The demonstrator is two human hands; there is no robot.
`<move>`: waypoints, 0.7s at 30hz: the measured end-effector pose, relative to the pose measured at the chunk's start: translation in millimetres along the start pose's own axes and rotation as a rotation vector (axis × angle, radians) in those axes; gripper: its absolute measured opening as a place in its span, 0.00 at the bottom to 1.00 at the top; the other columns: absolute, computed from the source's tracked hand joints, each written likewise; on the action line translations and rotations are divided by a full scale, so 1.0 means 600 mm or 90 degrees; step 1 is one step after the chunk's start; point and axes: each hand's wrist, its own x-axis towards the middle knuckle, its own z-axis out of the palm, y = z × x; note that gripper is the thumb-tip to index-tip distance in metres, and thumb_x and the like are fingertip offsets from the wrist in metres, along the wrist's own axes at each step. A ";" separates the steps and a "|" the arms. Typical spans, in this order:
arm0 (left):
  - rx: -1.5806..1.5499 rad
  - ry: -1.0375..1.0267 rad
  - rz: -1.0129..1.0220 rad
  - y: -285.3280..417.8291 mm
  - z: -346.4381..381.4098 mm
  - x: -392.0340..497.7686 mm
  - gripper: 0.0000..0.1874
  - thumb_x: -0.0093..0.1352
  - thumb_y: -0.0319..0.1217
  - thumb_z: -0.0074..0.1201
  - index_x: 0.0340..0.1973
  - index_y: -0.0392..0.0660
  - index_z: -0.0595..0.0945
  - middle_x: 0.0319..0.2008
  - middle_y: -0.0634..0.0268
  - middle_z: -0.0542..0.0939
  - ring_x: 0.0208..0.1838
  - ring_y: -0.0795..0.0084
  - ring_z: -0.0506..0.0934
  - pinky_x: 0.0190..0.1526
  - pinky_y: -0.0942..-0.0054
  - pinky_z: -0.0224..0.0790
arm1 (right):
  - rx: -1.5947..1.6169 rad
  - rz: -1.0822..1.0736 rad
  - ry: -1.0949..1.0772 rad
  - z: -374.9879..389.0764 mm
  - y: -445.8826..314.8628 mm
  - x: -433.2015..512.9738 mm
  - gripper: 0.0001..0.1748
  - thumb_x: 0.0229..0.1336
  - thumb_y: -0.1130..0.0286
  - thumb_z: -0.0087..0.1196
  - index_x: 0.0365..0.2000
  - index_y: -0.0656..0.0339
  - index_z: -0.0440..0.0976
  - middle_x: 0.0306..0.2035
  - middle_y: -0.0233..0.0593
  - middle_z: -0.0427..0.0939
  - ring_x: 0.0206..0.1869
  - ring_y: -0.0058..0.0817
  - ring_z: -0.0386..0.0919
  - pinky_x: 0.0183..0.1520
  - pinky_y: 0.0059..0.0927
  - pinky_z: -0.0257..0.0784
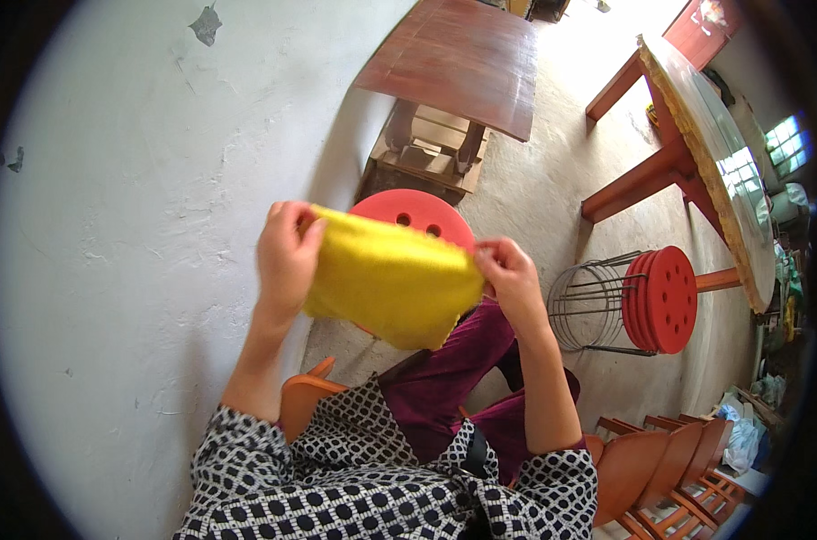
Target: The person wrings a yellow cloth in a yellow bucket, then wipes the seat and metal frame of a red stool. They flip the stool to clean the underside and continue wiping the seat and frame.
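A yellow cloth hangs stretched between my two hands, held up by its upper corners. My left hand pinches the left corner between thumb and fingers, close to the white wall. At the opposite corner, my right hand grips the edge; its fingertips are slightly blurred. Behind and below the cloth stands a red round stool with holes in its seat. The cloth hides the front part of that seat, and its lower edge reaches my purple trousers.
A white wall rises close on my left. Ahead is a brown wooden table over a wooden crate. To the right lie stacked red stools beside a larger table. Wooden chairs line the lower right.
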 end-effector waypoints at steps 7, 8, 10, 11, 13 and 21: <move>0.276 -0.172 0.056 -0.072 0.260 -0.078 0.31 0.65 0.43 0.59 0.60 0.41 0.72 0.65 0.45 0.61 0.68 0.47 0.60 0.67 0.49 0.52 | -0.417 -0.182 0.198 0.106 0.143 0.055 0.21 0.54 0.71 0.60 0.50 0.56 0.71 0.55 0.51 0.65 0.45 0.50 0.77 0.45 0.47 0.76; 0.292 -0.183 0.068 -0.069 0.283 -0.100 0.32 0.66 0.44 0.58 0.61 0.41 0.71 0.66 0.45 0.60 0.69 0.47 0.59 0.67 0.49 0.51 | -0.443 -0.206 0.192 0.116 0.160 0.054 0.23 0.54 0.71 0.59 0.52 0.57 0.71 0.57 0.51 0.65 0.50 0.51 0.74 0.49 0.47 0.75; 0.307 -0.197 0.073 -0.075 0.306 -0.126 0.33 0.67 0.45 0.55 0.63 0.42 0.70 0.67 0.45 0.59 0.70 0.48 0.57 0.69 0.48 0.47 | -0.495 -0.163 0.145 0.127 0.186 0.052 0.28 0.55 0.68 0.58 0.57 0.60 0.68 0.63 0.54 0.61 0.64 0.52 0.63 0.61 0.47 0.66; 0.306 -0.199 0.067 -0.079 0.310 -0.133 0.33 0.68 0.47 0.54 0.64 0.43 0.69 0.68 0.46 0.58 0.71 0.49 0.56 0.69 0.47 0.45 | -0.521 -0.165 0.146 0.132 0.195 0.056 0.29 0.56 0.67 0.57 0.58 0.60 0.68 0.65 0.53 0.59 0.65 0.51 0.61 0.63 0.47 0.64; 0.316 -0.197 0.066 -0.089 0.314 -0.131 0.34 0.68 0.48 0.52 0.65 0.45 0.68 0.69 0.46 0.56 0.72 0.49 0.54 0.70 0.44 0.42 | -0.566 -0.191 0.160 0.140 0.208 0.068 0.30 0.58 0.65 0.55 0.60 0.61 0.66 0.67 0.53 0.57 0.67 0.51 0.59 0.66 0.47 0.60; 0.342 -0.225 0.105 -0.116 0.342 -0.062 0.36 0.68 0.54 0.49 0.68 0.52 0.66 0.73 0.50 0.53 0.75 0.49 0.50 0.71 0.40 0.34 | -0.656 -0.240 0.170 0.161 0.235 0.093 0.35 0.61 0.59 0.50 0.65 0.63 0.59 0.69 0.50 0.54 0.72 0.46 0.52 0.72 0.50 0.46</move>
